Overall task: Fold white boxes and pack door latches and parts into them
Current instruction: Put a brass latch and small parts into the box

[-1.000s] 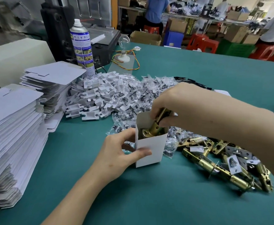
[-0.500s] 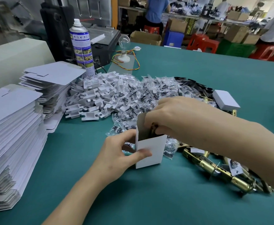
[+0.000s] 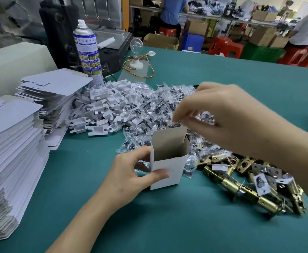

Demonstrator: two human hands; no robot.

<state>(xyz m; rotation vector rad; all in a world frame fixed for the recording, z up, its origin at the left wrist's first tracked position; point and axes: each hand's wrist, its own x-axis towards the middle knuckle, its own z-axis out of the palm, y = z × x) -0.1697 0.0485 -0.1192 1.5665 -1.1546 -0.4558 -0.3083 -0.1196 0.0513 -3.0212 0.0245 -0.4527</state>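
Crowding your teal table point(image 3: 222, 75): flat box blanks point(image 3: 12, 143) at the left edge, brass door latches point(image 3: 240, 187) right. Your left hand point(image 3: 131, 176) grips the upright white box point(image 3: 167, 167) mid-table; your right hand point(image 3: 213, 110) hovers above, curled, blurred, perhaps empty; I cannot tell.

On a teal table point(image 3: 186, 225), a left hand point(image 3: 131, 172) grips an upright white box point(image 3: 169, 167) with its top open, thumb on the front face. A blurred right hand point(image 3: 213, 108) hovers just above the opening with fingers curled down; whether it holds anything is unclear. Bagged screws point(image 3: 149, 110) lie behind the box, brass door latches point(image 3: 240, 190) to its right, and stacked flat cartons point(image 3: 12, 143) far left.
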